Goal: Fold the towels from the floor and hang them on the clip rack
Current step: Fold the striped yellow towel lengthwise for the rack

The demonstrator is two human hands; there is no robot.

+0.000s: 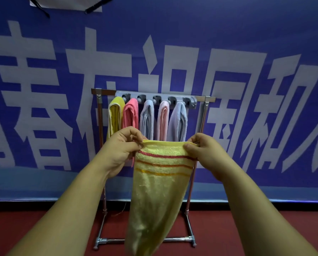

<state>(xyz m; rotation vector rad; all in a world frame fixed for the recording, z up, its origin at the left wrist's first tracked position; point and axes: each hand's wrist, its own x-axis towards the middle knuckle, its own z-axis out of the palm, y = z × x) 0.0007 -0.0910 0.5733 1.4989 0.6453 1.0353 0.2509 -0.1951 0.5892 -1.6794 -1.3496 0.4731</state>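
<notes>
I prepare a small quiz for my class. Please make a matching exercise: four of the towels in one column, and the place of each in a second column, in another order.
Towels:
1. striped towel
2. coral towel
3. pale pink towel
4. plain yellow towel

Places:
A. leftmost on the rack
B. pinched at its top edge by the left hand and the right hand
C. second from the left on the rack
D. fourth from the left on the rack

Pairs: 1-B, 2-C, 3-D, 4-A.
</notes>
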